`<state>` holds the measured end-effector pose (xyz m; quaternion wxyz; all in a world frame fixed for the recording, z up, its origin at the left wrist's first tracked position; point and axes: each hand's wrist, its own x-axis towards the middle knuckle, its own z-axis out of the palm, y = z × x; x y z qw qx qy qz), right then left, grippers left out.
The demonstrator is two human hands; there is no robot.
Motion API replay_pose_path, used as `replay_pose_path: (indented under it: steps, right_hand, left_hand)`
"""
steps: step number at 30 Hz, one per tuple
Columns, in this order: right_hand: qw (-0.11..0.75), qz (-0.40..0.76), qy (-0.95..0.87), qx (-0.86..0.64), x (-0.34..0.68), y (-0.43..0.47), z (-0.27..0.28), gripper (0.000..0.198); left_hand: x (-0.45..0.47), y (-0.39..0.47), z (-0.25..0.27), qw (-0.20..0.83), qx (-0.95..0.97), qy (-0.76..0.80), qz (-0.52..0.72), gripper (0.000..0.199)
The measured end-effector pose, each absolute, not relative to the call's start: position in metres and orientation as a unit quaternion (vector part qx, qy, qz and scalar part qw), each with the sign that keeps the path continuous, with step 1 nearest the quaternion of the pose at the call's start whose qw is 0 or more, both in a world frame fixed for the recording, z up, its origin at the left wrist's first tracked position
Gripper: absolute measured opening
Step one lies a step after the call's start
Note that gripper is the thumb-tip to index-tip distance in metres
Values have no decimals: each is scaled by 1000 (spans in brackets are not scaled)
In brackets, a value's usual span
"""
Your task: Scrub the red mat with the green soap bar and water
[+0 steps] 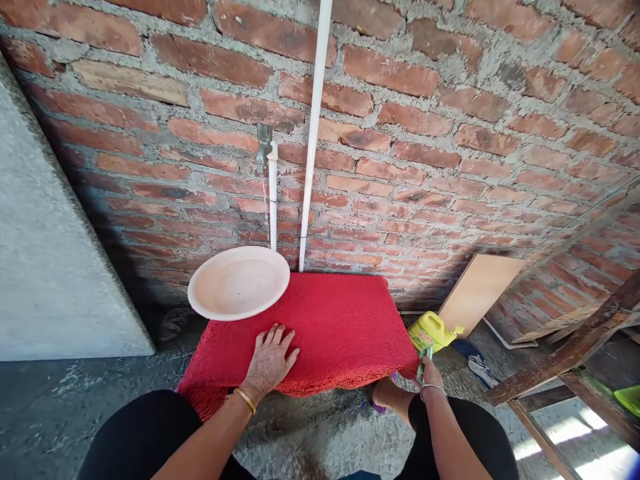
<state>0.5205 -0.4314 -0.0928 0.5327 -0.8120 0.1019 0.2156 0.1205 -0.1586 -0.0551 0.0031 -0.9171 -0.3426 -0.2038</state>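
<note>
A shaggy red mat (pixel 345 320) lies spread over a low surface in front of me, its edges hanging down. My left hand (pixel 270 357) rests flat on its front left part, fingers spread. At the mat's right edge, my right hand (pixel 430 377) is closed around a green scrubbing brush (pixel 425 357); the bristles are hard to make out. A pale, wide basin (pixel 240 283) stands at the mat's back left corner, beyond my left hand. Just past the brush is a yellow jug (pixel 431 331) with a handle and a spout.
A dark tap (pixel 263 150) on the brick wall (pixel 410 153) lets a thin stream fall behind the basin. Beside it runs a white pipe (pixel 315 127). A grey slab (pixel 55 253) leans at left. A tan board (pixel 480 290) and a wooden frame (pixel 565 353) stand at right.
</note>
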Motion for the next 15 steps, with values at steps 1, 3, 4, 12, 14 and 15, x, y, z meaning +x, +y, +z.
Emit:
replay_pose_path:
  steps: [1,3,4,12,14,15]
  right_hand:
    - [543,218,120,-802,520,-431,-93,28]
    - [565,229,140,-780,517,-431,-92,27]
    - [576,236,145,-769,516,-430,-91,28]
    - [640,271,152,-703,520,-426,-101,21]
    - [637,263,160,-707,524,-429,-106,20]
    - [634,256,163,-711,525,-431,-107,21]
  left_hand:
    - [121,-159,-54,1,-917,-343,-203,40]
    - [121,-159,-54,-3,-918,-341,-203,40]
    - [121,-159,-54,-5,-918,-340,-204,40]
    - [118,-158,-64,4,-915,-334,-225,40]
    - [117,-158,-66,6,-915,-333,-226,40]
    - [117,-158,-67,8,-916,-332,-225,40]
